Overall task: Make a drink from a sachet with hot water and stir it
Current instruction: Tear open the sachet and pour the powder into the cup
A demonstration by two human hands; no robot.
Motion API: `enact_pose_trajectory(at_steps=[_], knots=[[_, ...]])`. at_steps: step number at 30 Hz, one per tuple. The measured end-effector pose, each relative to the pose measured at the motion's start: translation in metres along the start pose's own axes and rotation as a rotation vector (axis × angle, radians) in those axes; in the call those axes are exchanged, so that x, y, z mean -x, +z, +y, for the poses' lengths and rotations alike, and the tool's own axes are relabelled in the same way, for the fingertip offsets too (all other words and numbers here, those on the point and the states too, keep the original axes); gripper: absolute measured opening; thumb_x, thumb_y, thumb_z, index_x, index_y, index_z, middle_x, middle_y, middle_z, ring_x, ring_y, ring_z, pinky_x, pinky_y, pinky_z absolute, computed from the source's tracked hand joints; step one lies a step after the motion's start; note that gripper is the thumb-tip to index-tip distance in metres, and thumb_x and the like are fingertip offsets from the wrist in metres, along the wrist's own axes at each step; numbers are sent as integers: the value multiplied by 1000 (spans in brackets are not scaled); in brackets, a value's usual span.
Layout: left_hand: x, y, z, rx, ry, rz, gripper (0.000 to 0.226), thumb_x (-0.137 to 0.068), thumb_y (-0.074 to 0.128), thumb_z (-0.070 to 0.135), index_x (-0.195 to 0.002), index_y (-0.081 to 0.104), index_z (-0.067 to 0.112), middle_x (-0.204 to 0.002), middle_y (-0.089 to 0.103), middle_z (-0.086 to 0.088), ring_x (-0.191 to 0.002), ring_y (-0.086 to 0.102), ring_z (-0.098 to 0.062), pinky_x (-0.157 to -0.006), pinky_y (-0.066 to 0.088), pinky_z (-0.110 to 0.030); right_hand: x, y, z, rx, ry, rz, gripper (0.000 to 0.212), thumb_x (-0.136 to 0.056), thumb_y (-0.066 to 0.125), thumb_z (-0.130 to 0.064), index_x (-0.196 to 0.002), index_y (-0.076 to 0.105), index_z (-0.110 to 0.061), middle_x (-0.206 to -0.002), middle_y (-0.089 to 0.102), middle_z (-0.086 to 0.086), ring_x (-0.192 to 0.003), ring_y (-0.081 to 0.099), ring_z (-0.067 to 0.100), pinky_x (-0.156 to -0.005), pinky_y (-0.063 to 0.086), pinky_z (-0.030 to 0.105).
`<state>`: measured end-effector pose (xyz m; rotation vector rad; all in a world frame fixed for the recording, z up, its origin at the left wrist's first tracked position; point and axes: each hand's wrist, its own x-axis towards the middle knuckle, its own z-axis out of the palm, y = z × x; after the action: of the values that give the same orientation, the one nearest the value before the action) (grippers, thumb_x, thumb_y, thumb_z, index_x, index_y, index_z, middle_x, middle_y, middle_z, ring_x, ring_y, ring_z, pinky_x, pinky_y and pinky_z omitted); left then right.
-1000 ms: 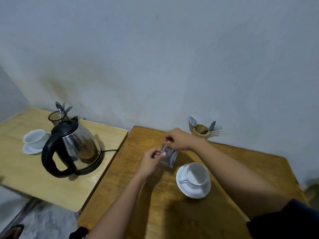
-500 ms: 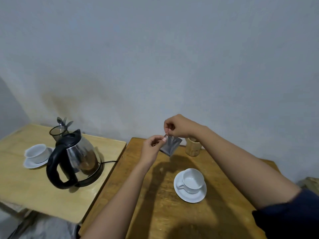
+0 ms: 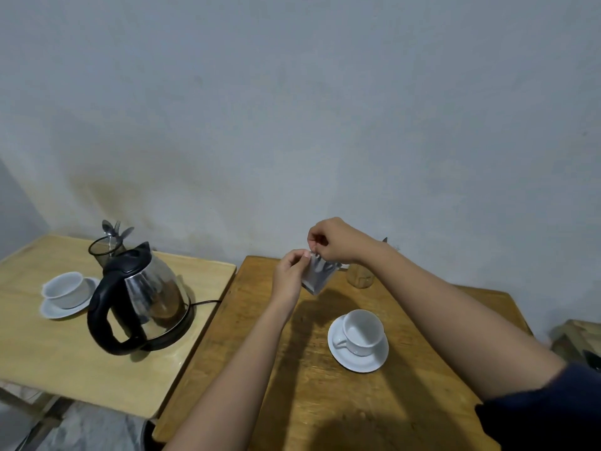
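Observation:
A small silvery sachet (image 3: pixel 317 277) hangs in the air above the darker wooden table (image 3: pixel 325 402). My left hand (image 3: pixel 290 275) pinches its top left corner and my right hand (image 3: pixel 335 239) pinches the top edge beside it. Below and to the right, an empty white cup (image 3: pixel 361 330) stands on a white saucer (image 3: pixel 357 361). On the lighter table (image 3: pixel 65 362) to the left stands a steel electric kettle (image 3: pixel 153 294) with a black handle. My right forearm partly hides a wooden cutlery holder (image 3: pixel 360 277) near the wall.
A second white cup on a saucer (image 3: pixel 66 292) sits on the left table. Behind the kettle stands a dark tumbler with spoons (image 3: pixel 107 249). The kettle's cord (image 3: pixel 208 302) runs toward the gap between the two tables. A grey wall closes the back.
Both hands have lifted the sachet up and away from the table, toward the wall. The camera has tilted upward, so the tables sit lower in view.

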<state>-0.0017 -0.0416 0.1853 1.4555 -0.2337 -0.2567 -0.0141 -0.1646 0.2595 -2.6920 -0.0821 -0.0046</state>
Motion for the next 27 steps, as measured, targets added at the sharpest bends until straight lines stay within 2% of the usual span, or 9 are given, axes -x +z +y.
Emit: enact_pose_trajectory(at_steps=[3, 6, 9, 14, 16, 18, 20, 22, 27], knots=[[-2, -1, -3, 31, -38, -7, 19, -92, 48, 8, -77, 59, 12, -76, 59, 3, -73, 52, -7, -51, 40, -1, 3, 8, 0, 19, -20, -17, 15, -80, 50, -2, -74, 59, -11, -76, 53, 1, -71, 45, 16, -60, 36, 23], [-3, -6, -5, 39, -77, -35, 16, -90, 46, 3, -80, 57, 7, -75, 57, 0, -70, 52, -8, -54, 42, -5, 6, 16, -1, 44, -62, -12, 14, -84, 48, -3, -77, 58, -12, -83, 49, 0, -76, 43, 15, -58, 29, 17], [-5, -12, -8, 36, -113, -53, 18, -89, 44, 0, -79, 57, 8, -75, 57, -2, -70, 52, -10, -63, 40, -19, 6, 26, 0, 46, -98, -4, 13, -86, 47, -4, -83, 60, -6, -86, 48, 1, -79, 46, 17, -66, 34, 25], [-12, -21, -10, 48, -158, -2, 28, -87, 39, -4, -69, 53, 12, -73, 56, -4, -70, 52, -12, -60, 41, -20, 3, 36, -5, 92, -183, -14, 17, -89, 47, -9, -97, 63, -8, -97, 52, 6, -87, 54, 23, -71, 46, 41], [-16, -28, -11, 88, -168, 38, 27, -85, 38, -7, -68, 52, 11, -71, 56, -5, -68, 53, -13, -51, 47, -15, 2, 42, -13, 109, -248, -22, 19, -90, 48, -12, -101, 63, -10, -102, 53, 8, -90, 55, 24, -70, 47, 41], [-21, -38, -12, 142, -177, 84, 25, -86, 40, -7, -69, 51, 9, -65, 57, -4, -64, 54, -12, -45, 46, -10, 0, 47, -18, 98, -286, -11, 18, -91, 48, -14, -100, 63, -12, -102, 54, 7, -89, 55, 23, -69, 50, 42], [-31, -50, -18, 179, -174, 136, 27, -89, 42, -2, -66, 50, 9, -58, 57, -5, -59, 55, -13, -52, 47, -17, -2, 48, -19, 89, -304, -5, 15, -91, 49, -13, -96, 63, -11, -101, 55, 8, -86, 54, 22, -70, 50, 44], [-40, -63, -24, 153, -178, 181, 28, -91, 44, 7, -63, 51, 9, -63, 54, -9, -61, 51, -20, -59, 41, -27, -3, 48, -20, 68, -320, -22, 13, -91, 50, -13, -93, 62, -8, -99, 55, 10, -82, 53, 23, -72, 48, 44], [-46, -83, -31, 207, -197, 265, 30, -91, 43, 6, -61, 48, 9, -62, 46, -11, -57, 42, -21, -54, 32, -30, -7, 55, -25, 2, -367, -79, 13, -92, 50, -13, -90, 62, -8, -99, 56, 9, -82, 56, 23, -76, 47, 40]])
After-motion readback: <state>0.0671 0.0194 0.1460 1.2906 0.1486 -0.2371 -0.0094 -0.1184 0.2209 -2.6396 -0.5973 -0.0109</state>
